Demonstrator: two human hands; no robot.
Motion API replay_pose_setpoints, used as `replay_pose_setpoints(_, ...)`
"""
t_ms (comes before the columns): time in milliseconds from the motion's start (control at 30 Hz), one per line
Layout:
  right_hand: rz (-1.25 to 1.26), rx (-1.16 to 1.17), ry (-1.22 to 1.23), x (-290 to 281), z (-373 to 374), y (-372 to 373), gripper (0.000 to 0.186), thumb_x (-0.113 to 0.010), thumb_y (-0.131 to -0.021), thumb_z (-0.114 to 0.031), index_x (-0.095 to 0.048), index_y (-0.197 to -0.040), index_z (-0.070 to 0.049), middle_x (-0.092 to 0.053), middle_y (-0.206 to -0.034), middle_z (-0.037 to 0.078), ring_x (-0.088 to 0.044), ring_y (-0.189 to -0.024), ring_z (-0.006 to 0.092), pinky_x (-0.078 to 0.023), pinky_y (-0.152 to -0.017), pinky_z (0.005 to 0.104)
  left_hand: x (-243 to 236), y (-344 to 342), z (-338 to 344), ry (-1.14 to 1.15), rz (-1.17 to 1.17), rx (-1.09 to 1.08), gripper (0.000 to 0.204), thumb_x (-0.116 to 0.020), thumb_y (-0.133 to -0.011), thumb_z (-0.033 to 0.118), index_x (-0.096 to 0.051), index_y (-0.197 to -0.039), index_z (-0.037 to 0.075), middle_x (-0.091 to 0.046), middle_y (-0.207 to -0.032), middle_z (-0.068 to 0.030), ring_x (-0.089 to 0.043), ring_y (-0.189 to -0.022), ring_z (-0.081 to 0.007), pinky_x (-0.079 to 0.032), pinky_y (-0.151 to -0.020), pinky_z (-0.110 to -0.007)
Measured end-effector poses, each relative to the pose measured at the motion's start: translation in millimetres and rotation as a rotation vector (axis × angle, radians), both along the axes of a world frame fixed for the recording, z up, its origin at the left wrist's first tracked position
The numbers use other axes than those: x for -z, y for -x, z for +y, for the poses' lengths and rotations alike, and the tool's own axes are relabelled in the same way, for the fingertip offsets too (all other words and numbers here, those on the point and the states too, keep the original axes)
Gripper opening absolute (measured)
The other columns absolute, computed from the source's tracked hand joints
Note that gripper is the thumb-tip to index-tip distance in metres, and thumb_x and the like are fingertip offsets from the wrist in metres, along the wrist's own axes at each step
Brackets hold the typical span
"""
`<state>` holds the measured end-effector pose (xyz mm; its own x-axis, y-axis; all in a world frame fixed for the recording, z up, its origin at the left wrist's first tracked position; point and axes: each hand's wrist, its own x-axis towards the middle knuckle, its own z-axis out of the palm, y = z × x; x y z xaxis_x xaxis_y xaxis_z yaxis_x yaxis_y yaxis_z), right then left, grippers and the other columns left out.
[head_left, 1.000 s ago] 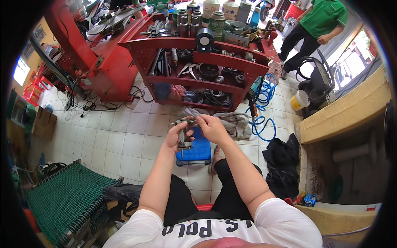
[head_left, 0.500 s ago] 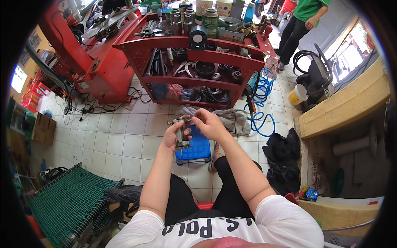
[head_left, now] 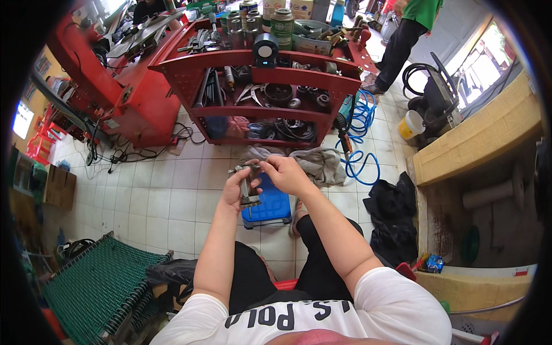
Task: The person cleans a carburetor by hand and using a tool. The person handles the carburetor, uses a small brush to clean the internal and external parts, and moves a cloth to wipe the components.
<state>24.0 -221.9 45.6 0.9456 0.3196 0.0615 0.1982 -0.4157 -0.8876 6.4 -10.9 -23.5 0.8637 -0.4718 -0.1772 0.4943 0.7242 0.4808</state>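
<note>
My left hand (head_left: 233, 188) is wrapped round a greyish metal mechanical part (head_left: 249, 199) with flat plates at its ends and a thin rod sticking out below. My right hand (head_left: 286, 175) pinches at the part's upper end, thumb and fingertips close together. Whatever small piece those fingertips hold is too small to make out. Both hands are over a blue plastic box or stool (head_left: 267, 210) on the floor, apart from it.
A red tool cart (head_left: 270, 118) with cans, sockets and loose parts stands ahead. Grey rags (head_left: 322, 167), a blue coiled hose (head_left: 366, 155) and black cloth (head_left: 391, 213) lie on the tiles. A person (head_left: 411, 34) in green is at far right; a green woven cot (head_left: 95, 287) is lower left.
The view has shifted slightly. My hands stay together on the metal part, with small finger movement at its upper end. The person in green has changed stance.
</note>
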Motion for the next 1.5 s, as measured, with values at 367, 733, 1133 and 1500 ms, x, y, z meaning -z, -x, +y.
replay_pose_setpoints(367, -0.135, 0.018, -0.121, 7.7, -2.5, -1.2, 0.031, -0.065, -0.103, -0.03, -0.073, -0.098, -0.001, -0.074, -0.089, 0.019, -0.072, -0.083, 0.0317, -0.055, -0.076, 0.0419, 4.5, -2.0, 0.3, -0.022, 0.035, -0.005, 0.044, -0.063, -0.103, 0.025, -0.058, -0.144, 0.009, -0.071, -0.126, -0.0126, -0.059, -0.077, -0.0156, -0.065, -0.068, -0.039)
replay_pose_setpoints(733, -0.126, -0.002, -0.039, 3.2, -6.8, 1.5, 0.024, -0.07, -0.1, -0.025, -0.07, -0.1, -0.001, -0.076, -0.093, 0.019, -0.073, -0.089, 0.0374, -0.056, -0.078, 0.0451, 3.2, -0.6, -2.3, -0.052, 0.011, -0.023, 0.046, -0.061, -0.103, 0.026, -0.057, -0.145, 0.008, -0.072, -0.124, -0.0102, -0.059, -0.076, -0.0142, -0.064, -0.066, -0.036)
replay_pose_setpoints(1133, -0.137, 0.028, -0.056, 0.9, -6.3, 1.5, 0.029, -0.07, -0.1, -0.03, -0.071, -0.098, -0.001, -0.073, -0.087, 0.021, -0.072, -0.085, 0.0375, -0.055, -0.077, 0.0453, 2.8, -0.2, -1.1, -0.043, 0.014, -0.021, 0.045, -0.061, -0.103, 0.026, -0.058, -0.145, 0.007, -0.072, -0.122, -0.0109, -0.058, -0.077, -0.0146, -0.064, -0.066, -0.036)
replay_pose_setpoints(1500, -0.107, 0.001, 0.008, 2.1, -5.3, 3.4, 0.033, -0.07, -0.1, -0.034, -0.073, -0.099, -0.002, -0.076, -0.093, 0.022, -0.073, -0.085, 0.0387, -0.055, -0.076, 0.0466, 1.5, 0.4, -2.8, -0.021, 0.002, -0.032, 0.045, -0.06, -0.104, 0.026, -0.058, -0.144, 0.007, -0.072, -0.123, -0.0101, -0.059, -0.077, -0.0144, -0.065, -0.066, -0.036)
